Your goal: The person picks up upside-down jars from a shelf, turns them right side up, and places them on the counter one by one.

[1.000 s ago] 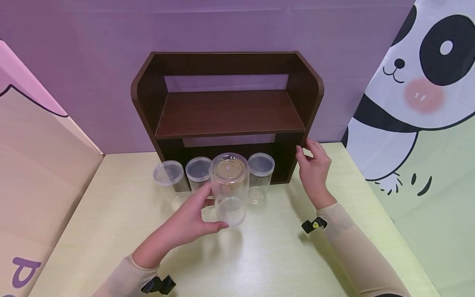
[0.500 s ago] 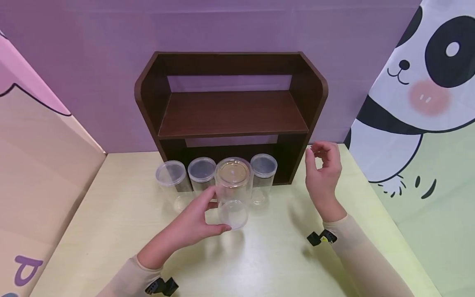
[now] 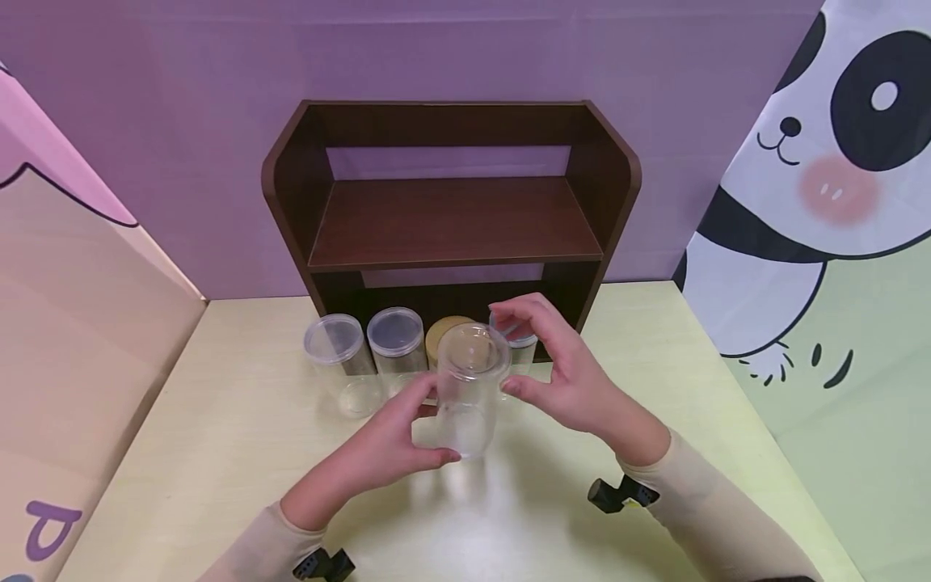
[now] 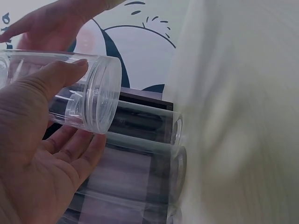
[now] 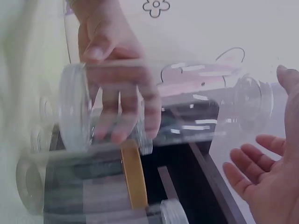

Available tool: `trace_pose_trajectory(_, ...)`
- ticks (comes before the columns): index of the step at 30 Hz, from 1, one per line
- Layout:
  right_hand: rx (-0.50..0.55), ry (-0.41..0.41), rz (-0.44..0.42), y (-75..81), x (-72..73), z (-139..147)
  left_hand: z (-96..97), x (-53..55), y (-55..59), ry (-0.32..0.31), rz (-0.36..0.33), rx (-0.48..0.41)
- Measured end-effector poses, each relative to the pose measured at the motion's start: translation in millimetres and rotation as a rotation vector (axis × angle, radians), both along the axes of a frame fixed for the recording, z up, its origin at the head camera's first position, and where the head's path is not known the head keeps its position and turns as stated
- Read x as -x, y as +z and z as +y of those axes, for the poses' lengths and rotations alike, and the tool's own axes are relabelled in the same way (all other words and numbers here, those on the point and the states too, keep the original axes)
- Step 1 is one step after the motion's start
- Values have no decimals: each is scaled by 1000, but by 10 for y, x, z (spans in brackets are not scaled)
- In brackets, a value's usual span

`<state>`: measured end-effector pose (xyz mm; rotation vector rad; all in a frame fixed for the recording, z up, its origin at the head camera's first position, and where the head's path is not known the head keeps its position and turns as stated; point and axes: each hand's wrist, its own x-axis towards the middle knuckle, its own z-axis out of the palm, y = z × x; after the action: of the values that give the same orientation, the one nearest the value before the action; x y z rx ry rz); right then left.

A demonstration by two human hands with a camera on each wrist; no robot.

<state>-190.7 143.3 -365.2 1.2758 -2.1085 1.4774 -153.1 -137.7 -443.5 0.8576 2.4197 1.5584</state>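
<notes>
My left hand (image 3: 385,444) grips a clear plastic jar (image 3: 469,396) near its lower end, thumb on the near side and fingers round behind. The jar stands nearly upright above the table, with its ridged, lid-like end (image 4: 103,95) facing down. My right hand (image 3: 563,372) is at the jar's upper end, fingers spread and bent; a gap shows between them and the jar in the right wrist view. Behind stand a jar with a tan lid (image 3: 445,330), partly hidden, and clear-lidded jars: one at left (image 3: 333,343), one beside it (image 3: 395,333), one behind my right hand (image 3: 522,349).
A dark brown two-tier shelf (image 3: 458,222) stands at the back of the pale table (image 3: 240,428), against a purple backdrop (image 3: 451,56). The row of jars is in front of its lower tier. A panda-print sheet (image 3: 836,202) hangs at the right.
My right hand has left the shelf's right side and come left to the jar's upper end. My left hand has brought the jar slightly right and nearer, uncovering the tan lid behind.
</notes>
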Motion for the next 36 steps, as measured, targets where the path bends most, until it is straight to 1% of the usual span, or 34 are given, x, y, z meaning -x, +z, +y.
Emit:
trace_pose_trajectory(5,-62,41,-48,41,-36,-55,16,-4,-20,-18,-4,8)
trace_pose_trajectory(10,-102,51,-89,50,-59,-70,35,-4,-44,-28,8,16)
trace_pose_trajectory(14,-106,54,-120,63,-86,-81,52,0,-64,-21,12,27)
trace_pose_trajectory(18,-110,51,-134,70,-101,-85,74,3,-76,-26,0,35)
trace_pose_trajectory(23,-114,48,-137,76,-98,-81,90,12,-102,-38,-17,43)
trace_pose_trajectory(30,-89,63,-133,82,-92,-67,99,34,-160,-47,-33,66)
trace_pose_trajectory(36,-75,72,-153,79,-98,-25,93,32,-164,-46,-46,67)
